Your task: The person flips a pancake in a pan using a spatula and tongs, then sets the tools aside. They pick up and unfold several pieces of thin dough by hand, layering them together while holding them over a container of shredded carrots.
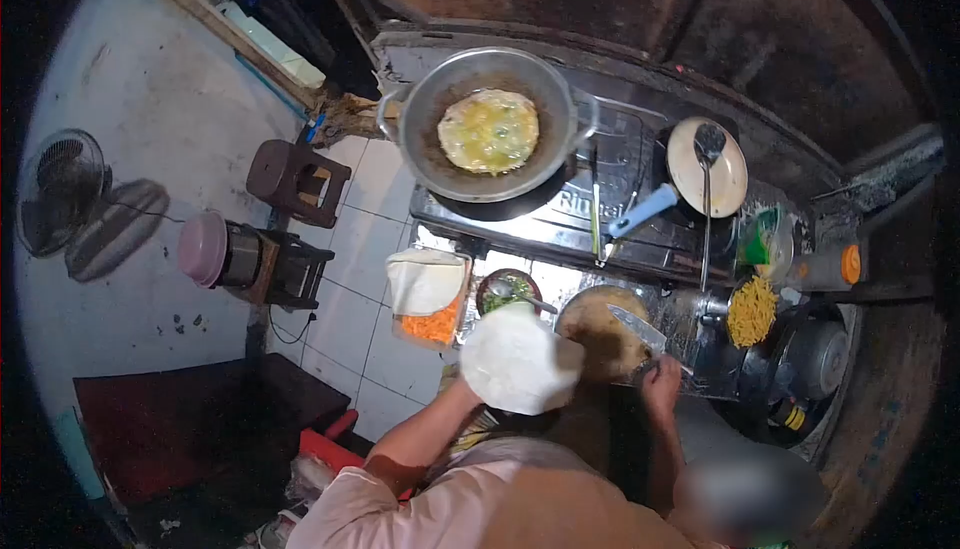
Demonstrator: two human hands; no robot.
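My left hand is at the lower left edge of a round white sheet, probably dough, and supports it; most of its fingers are hidden beneath. My right hand grips the dark handle of a knife, whose blade lies over the round wooden board. Behind the sheet sits a small bowl of chopped greens with a spoon in it. Folded white sheets rest on a tray of shredded orange food to the left.
A wok on the stove holds a round, yellow-topped flatbread. At the right are a blue-handled pan with a ladle, yellow strips and an orange-capped bottle. A blurred shape is at lower right.
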